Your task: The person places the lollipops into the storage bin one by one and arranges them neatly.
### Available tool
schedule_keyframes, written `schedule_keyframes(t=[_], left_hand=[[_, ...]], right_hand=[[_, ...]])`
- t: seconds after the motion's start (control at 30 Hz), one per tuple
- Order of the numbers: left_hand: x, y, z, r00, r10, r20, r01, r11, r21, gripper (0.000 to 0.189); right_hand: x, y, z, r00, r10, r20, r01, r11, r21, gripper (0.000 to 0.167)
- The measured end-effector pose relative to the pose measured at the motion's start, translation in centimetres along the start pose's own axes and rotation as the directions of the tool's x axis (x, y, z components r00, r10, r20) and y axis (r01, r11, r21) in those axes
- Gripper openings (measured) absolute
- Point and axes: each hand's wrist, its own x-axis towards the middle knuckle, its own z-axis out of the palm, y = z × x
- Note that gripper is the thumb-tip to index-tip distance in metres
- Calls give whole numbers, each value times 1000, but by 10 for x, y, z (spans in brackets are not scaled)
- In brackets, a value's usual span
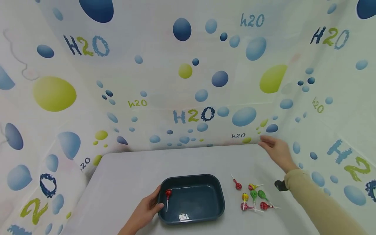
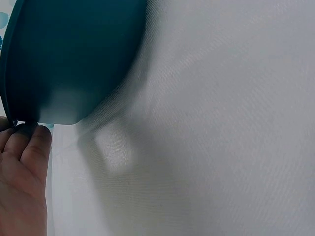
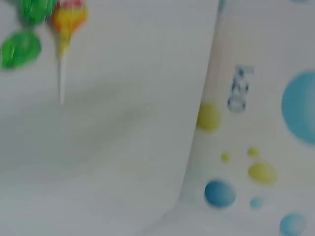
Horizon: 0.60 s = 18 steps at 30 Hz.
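Note:
My left hand grips the left rim of a dark blue-green tray, thumb over the edge. In the left wrist view, the fingers of that hand meet the tray's rim. Inside the tray, near its left wall, lies one red lollipop. To the right of the tray is a loose group of several wrapped lollipops, among them a green lollipop, a yellow lollipop and a red lollipop. Beyond the group, my right hand hovers with relaxed fingers, holding nothing.
A white cloth covers the table. Behind and at both sides hangs a white curtain printed with bubbles and "H2O". A small black object shows beside the right sleeve.

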Motion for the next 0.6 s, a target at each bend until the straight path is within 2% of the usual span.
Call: schedule_keyframes(t=[0.1, 0.23, 0.3, 0.43, 0.6], left_hand=[[0, 0, 0, 1000, -6, 9, 6, 1000, 3, 79], [-1, 1, 1, 1000, -18, 18, 18, 1000, 1, 80], [-2, 2, 1, 1000, -24, 18, 24, 1000, -1, 80], [-3, 3, 1, 999, -29, 16, 29, 1000, 3, 79], [-2, 3, 2, 1000, -8, 16, 7, 1000, 7, 79]], right_hand=[[-6, 19, -22, 998, 51, -45, -53, 997, -48, 53], [-18, 40, -29, 994, 107, -33, -110, 989, -97, 55], [-26, 49, -23, 993, 118, -1, -118, 987, -108, 55], [-43, 63, 0, 991, 95, 94, -82, 987, -135, 46], [-64, 71, 29, 975, 63, 213, -30, 988, -154, 39]])
